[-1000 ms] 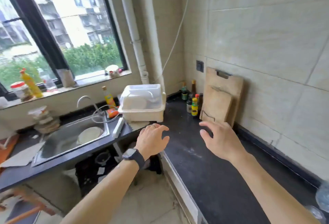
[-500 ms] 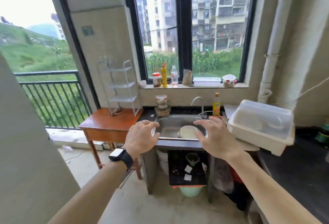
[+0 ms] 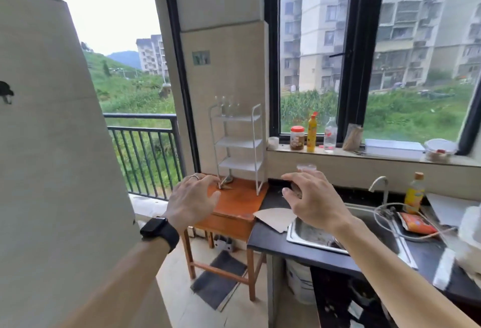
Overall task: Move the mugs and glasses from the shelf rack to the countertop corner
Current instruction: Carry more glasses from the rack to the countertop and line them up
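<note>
Glasses (image 3: 227,105) on top tier of white shelf rack (image 3: 238,142), faint and hard to count. Rack on orange wooden table (image 3: 235,204), beyond both hands. Left hand (image 3: 191,201) with smartwatch (image 3: 160,231), fingers spread, grasping nothing, low before rack. Right hand (image 3: 313,201) fingers spread, grasping nothing, over sink (image 3: 335,234) edge; clear jar (image 3: 305,167) partly hidden behind it.

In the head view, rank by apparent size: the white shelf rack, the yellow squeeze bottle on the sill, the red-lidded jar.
1. white shelf rack, clearly largest.
2. yellow squeeze bottle, taller than the jar.
3. red-lidded jar, smallest, though wider than the bottle.
</note>
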